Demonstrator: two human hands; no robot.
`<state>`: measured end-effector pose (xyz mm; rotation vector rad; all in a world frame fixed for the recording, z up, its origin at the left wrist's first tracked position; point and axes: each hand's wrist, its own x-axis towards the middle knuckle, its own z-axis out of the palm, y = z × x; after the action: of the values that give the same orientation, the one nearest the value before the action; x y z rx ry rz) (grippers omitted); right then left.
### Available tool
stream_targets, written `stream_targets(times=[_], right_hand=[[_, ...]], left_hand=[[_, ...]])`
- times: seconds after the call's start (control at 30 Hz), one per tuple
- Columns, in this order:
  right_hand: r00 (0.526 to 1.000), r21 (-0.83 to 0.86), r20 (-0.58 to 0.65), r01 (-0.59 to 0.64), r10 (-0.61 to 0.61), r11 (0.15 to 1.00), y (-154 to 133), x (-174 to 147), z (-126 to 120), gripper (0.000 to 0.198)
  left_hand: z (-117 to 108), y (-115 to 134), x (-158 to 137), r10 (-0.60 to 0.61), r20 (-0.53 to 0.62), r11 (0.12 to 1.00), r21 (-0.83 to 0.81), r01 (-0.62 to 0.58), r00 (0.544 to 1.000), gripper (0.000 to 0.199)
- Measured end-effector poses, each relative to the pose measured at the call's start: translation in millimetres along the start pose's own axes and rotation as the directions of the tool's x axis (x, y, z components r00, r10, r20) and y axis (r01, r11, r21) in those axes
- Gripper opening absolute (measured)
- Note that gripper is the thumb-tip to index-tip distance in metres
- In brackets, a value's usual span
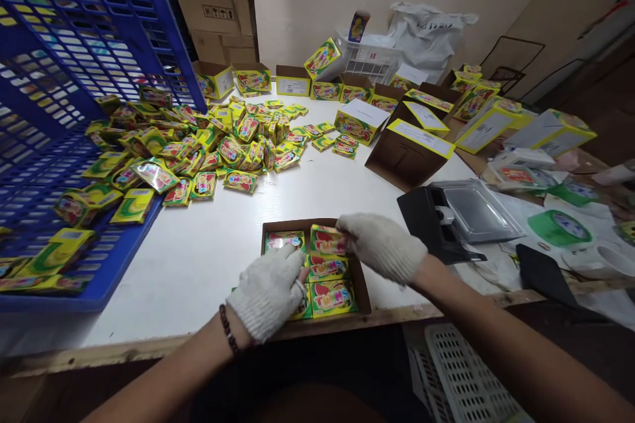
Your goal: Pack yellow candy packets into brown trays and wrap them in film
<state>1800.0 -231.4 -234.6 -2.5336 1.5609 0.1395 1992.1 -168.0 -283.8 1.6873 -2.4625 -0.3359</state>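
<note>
An open brown carton (366, 294) lies on the white table near its front edge, with several small yellow-green packs printed "TWINS" and a watermelon picture laid flat inside. My right hand (384, 246), in a white knitted glove with bare fingertips, pinches the right end of one small pack (325, 240) at the carton's far right corner; that pack is slightly tilted. Over the carton's left half lies my left hand (272, 291), gloved the same way, fingers extended across the packs and thumb apart. It partly hides the packs beneath it.
A big pile of loose packs (231, 152) spills from a tipped blue crate (94, 284) on the left. Display cartons (292, 81) line the back. At right are an open carton (404, 158), a black tray with clear lid (473, 211) and green tape (559, 227).
</note>
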Motion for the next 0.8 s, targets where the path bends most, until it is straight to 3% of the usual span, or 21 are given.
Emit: stream_targets(times=[0.07, 0.17, 0.33, 0.53, 0.7, 0.8], right_hand=[[0.997, -0.1, 0.071, 0.0, 0.007, 0.995, -3.8, 25.0, -7.2, 0.023], [0.979, -0.195, 0.201, 0.073, -0.033, 0.978, -16.4, 49.7, -3.2, 0.027], [0.975, -0.196, 0.216, 0.099, -0.056, 0.976, -24.6, 57.7, 19.3, 0.03], [0.958, -0.189, 0.269, 0.156, -0.102, 0.97, -14.2, 64.9, 24.5, 0.026], [0.97, -0.263, 0.229, 0.137, -0.076, 0.955, -22.2, 61.7, 37.3, 0.025], [0.97, -0.345, 0.099, 0.244, -0.223, 0.906, -26.0, 56.5, 40.6, 0.014]], left_hand=[[1.8, -3.1, 17.2, 0.056, 0.08, 0.983, 0.172, -0.069, 0.995, 0.027], [11.6, -6.1, 30.0, 0.034, 0.171, 0.957, 0.277, -0.081, 0.985, 0.037], [22.3, -8.7, 25.9, 0.009, 0.193, 0.955, 0.289, -0.066, 0.981, 0.047], [20.3, -9.3, 23.9, 0.01, 0.205, 0.949, 0.306, -0.074, 0.979, 0.047], [19.8, -7.3, 25.6, -0.001, 0.221, 0.94, 0.333, -0.075, 0.975, 0.051], [17.5, -5.6, 26.7, -0.013, 0.221, 0.938, 0.341, -0.065, 0.975, 0.05]])
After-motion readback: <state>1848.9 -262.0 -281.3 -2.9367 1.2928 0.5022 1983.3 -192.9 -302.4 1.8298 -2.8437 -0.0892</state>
